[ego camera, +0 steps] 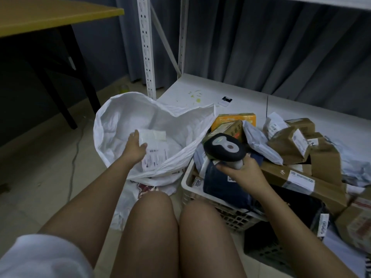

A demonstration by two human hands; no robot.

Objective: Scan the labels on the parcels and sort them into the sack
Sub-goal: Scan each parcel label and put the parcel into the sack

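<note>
Both hands show: my left hand (135, 146) hangs open over the sack (112, 125), seemingly touching a parcel (155, 151); my right hand (244, 173) grips the scanner (224, 147).

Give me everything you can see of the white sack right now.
The white sack stands open on the tiled floor, left of the crate, its crinkled thin plastic rim spread wide and sagging at the right. Inside lies a white parcel with a printed label facing up. The left hand reaches into its mouth with fingers open, beside that parcel. Its lower folds bunch under the opening.
</note>
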